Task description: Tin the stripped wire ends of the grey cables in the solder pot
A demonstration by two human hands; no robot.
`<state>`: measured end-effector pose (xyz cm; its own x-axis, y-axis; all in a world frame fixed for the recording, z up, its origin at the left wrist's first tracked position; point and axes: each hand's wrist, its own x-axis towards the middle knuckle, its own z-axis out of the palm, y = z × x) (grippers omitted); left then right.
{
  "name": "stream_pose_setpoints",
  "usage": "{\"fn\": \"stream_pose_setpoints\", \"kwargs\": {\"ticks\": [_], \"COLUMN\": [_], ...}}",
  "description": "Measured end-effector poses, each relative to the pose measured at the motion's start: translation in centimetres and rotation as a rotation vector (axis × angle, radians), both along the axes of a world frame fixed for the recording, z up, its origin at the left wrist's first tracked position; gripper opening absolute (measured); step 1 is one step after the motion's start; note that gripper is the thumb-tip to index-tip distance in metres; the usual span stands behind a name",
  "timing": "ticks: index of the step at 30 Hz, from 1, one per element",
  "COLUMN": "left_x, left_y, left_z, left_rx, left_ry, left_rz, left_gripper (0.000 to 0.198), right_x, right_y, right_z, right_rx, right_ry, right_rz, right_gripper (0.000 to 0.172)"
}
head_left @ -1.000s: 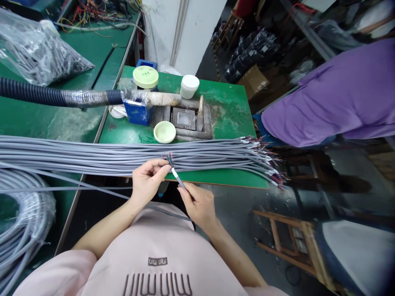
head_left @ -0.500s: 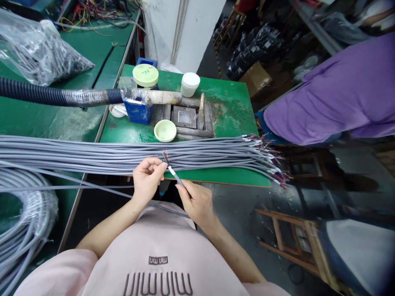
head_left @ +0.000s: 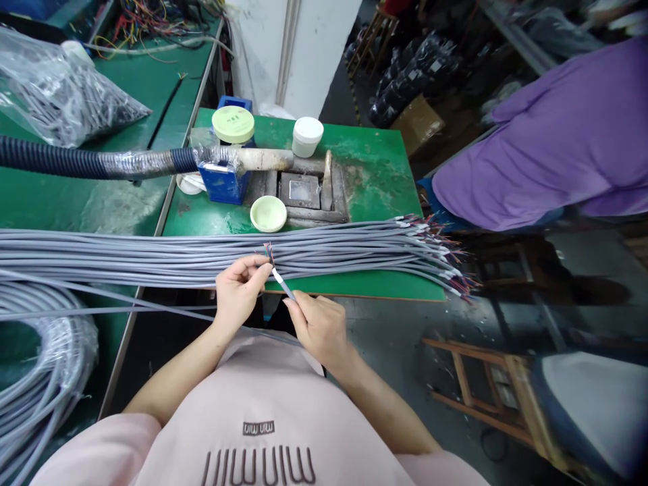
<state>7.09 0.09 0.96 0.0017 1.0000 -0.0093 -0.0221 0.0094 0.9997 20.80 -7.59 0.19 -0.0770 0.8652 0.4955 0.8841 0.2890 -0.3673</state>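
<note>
Clock places count from the middle of the view, with 12 at the far side.

The green counter [head_left: 382, 185] is the biggest thing, with part of it at 12 o'clock. At 2 o'clock is a person in a purple top [head_left: 561, 135]. A long pile of gray cables [head_left: 349, 256] runs from 9 o'clock to 3 o'clock, just below the middle. A big loop of cable [head_left: 55, 344] lies at 8 o'clock, near the edge. A clear bag [head_left: 71, 101] and a dark hose [head_left: 61, 158] are at 10 o'clock.

Both hands have moved a tiny bit toward 10 o'clock in the last second. They are at the same cable end, so the same small work seems to be going on there.

The right hand [head_left: 320, 325], at 6 o'clock, is closed around the gray cable [head_left: 285, 288]. The left hand [head_left: 237, 287], at 8 o'clock, has its thumb and pointing finger pinched on the wires, with the other fingers curled in.

A little pale green bowl [head_left: 268, 212] sits near, at 10 o'clock. The held cable end is at 8 o'clock, close to the middle, tilted up toward 11. It has a white band [head_left: 277, 275], and thin colored wires [head_left: 268, 250] poke out past it.
</note>
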Motion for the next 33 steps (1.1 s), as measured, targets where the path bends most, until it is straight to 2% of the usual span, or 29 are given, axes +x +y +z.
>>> {"fn": "stream_pose_setpoints", "kwargs": {"ticks": [6,11,19,23,25,27,29,30,31,33], "left_x": [-0.2,-0.2,0.4,0.6,0.7,0.8,0.9,1.0,1.1,1.4], "left_y": [0.6,0.8,0.8,0.4,-0.1,-0.7,-1.4,-1.7,-1.9,-2.2], "left_z": [0.3,0.5,0.3,0.1,-0.2,-0.7,-1.4,-1.7,-2.1,-2.5], "left_rx": [-0.137,-0.169,-0.150,-0.026,0.088,0.217,0.325,0.367,0.402,0.453], "left_ry": [-0.055,-0.095,-0.178,-0.181,-0.134,-0.096,-0.079,-0.069,-0.056,-0.032], "left_rz": [-0.058,-0.089,-0.074,-0.024,0.019,0.026,-0.026,-0.064,-0.099,-0.142], "left_gripper": [0.019,0.023,0.021,0.014,0.012,0.010,0.007,0.005,0.004,0.003], "right_x": [0.1,0.2,0.2,0.2,0.3,0.8,1.3,1.5,1.7,1.9], "right_y": [0.1,0.1,-0.1,-0.3,-0.2,0.0,0.4,0.7,1.0,1.6], "right_z": [0.0,0.3,0.7,0.7,0.7,0.8,0.8,0.8,0.8,0.8], "right_rx": [0.034,0.051,0.052,-0.008,-0.110,-0.322,-0.604,-0.724,-0.812,-0.869], "right_ry": [-0.038,-0.054,-0.058,0.008,0.149,0.455,0.895,1.117,1.307,1.544], "right_rz": [0.003,-0.003,0.014,0.013,0.008,0.049,0.184,0.271,0.354,0.443], "right_gripper": [0.026,0.028,0.026,0.027,0.028,0.024,0.025,0.032,0.040,0.049]}}
